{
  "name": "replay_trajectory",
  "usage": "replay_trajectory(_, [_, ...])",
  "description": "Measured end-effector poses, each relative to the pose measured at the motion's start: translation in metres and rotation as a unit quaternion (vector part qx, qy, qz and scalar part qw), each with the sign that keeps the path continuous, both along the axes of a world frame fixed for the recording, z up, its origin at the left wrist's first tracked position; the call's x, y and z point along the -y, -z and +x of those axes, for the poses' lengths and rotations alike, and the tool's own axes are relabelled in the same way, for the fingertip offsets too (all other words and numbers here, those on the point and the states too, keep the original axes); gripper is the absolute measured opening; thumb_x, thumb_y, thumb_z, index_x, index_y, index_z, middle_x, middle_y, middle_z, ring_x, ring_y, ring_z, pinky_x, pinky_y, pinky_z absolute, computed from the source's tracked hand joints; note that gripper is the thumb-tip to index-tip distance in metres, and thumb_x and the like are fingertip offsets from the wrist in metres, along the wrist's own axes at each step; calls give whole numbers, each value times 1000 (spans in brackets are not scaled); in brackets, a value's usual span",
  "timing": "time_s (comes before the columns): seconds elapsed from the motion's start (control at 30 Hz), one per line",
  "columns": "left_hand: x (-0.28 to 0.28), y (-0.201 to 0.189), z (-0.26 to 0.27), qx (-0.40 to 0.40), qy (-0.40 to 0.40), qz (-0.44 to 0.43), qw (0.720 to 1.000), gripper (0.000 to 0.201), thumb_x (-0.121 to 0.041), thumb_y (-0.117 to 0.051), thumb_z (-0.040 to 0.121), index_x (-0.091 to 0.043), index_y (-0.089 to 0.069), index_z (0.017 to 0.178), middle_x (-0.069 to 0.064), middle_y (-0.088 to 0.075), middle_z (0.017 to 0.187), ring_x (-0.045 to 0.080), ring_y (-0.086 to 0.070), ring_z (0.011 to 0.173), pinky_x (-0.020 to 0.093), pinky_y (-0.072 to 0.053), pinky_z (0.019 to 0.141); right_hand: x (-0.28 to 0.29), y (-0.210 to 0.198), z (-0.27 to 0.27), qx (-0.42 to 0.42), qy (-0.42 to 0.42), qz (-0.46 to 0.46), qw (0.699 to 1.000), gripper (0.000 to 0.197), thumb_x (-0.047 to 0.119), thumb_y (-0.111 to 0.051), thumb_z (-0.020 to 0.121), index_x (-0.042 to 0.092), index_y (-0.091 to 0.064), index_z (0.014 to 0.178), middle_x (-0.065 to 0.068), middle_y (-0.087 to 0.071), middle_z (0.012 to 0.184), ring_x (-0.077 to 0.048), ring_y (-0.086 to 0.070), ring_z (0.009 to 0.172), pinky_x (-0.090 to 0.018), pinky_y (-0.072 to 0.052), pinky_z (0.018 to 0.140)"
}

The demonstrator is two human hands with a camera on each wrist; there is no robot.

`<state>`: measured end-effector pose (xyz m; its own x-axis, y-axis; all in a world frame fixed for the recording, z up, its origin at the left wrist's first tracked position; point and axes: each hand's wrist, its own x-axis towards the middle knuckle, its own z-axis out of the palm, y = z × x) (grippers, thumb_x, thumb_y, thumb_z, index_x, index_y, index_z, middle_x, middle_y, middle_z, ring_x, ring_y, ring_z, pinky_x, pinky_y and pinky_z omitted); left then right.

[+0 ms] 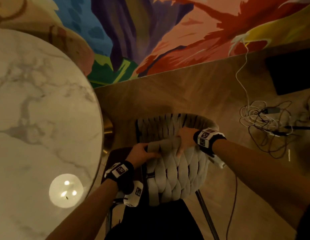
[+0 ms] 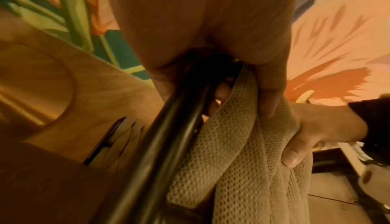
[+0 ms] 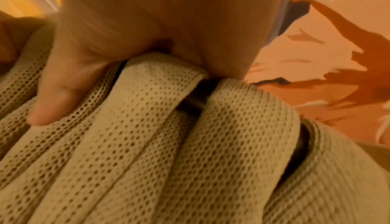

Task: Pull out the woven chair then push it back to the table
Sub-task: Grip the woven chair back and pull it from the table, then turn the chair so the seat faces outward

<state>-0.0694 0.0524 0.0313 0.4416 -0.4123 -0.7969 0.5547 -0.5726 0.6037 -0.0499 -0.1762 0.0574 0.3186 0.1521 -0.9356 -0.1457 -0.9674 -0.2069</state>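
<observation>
Head view: the woven chair [image 1: 175,163] is seen from above, standing on the wooden floor [image 1: 194,94] just beside the round marble table [image 1: 38,104], its seat apart from the table edge. The top rail of the backrest is gripped by both hands. The left hand [image 1: 142,154] is wrapped over the rail's left end, thumb on the near side. The right hand [image 1: 185,138] is curled over the rail further right, fingers tucked behind the grey straps. Black wrist bands with marker tags are worn on both wrists. A painted mural wall [image 1: 168,32] is seen beyond the floor, a tangle of cables [image 1: 261,118] on the floor to the right, and a dark mat [image 1: 292,73] near the wall.

Left wrist view: the left hand [image 2: 211,27] is closed round the chair's dark metal frame tube [image 2: 168,136] and a mesh strap [image 2: 232,144]; fingertips [image 2: 221,92] are seen curled behind the tube. The right hand [image 2: 320,132] is also seen, thumb pressed on the strap.

Right wrist view: the right hand [image 3: 158,27] is clamped over the mesh straps [image 3: 190,144] of the chair's top rail, thumb laid flat on the weave; the other fingers are hidden behind the rail. The picture is slightly blurred.
</observation>
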Motion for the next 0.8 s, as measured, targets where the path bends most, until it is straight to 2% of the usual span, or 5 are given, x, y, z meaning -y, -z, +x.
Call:
replay_trajectory(0.17, [2,-60,49,57,-1,-58,997,31,-52,-58,82,-27,-71,96,-5,-70,100,11,-65,94,32,-51,79,26,-68,16,98,44,7,994,60,57,-80,55,15,-58,93,0,-58,97,-20,-55,86,-35,-50,74])
replay_trajectory(0.27, [-6,-84,74,131,-146,-75,978,27,-35,-49,93,-19,-65,80,2,-66,80,11,-62,69,28,-45,65,26,-110,16,172,24,27,984,52,60,-75,56,22,-69,90,2,-64,87,-19,-60,82,-39,-55,73])
replay_trajectory(0.37, [-12,-88,84,149,-219,-52,963,24,-31,-47,93,-19,-62,80,5,-66,79,18,-60,68,31,-44,63,17,-129,1,238,-5,7,971,40,56,-70,64,26,-66,91,3,-64,89,-17,-59,84,-35,-53,73])
replay_trajectory(0.53, [-4,-74,42,139,-97,-26,985,16,-14,-50,93,-16,-59,79,7,-64,73,2,-58,50,13,-45,47,15,-92,-51,203,7,-59,977,27,27,-62,76,19,-64,101,-5,-65,108,-26,-61,101,-38,-50,84])
replay_trajectory(0.8, [-31,-46,-62,74,32,85,993,18,-17,-52,89,-13,-66,79,12,-71,80,10,-61,59,22,-48,60,-3,-24,-141,88,29,-60,994,42,23,-64,79,15,-57,119,-9,-60,124,-27,-58,113,-37,-48,93])
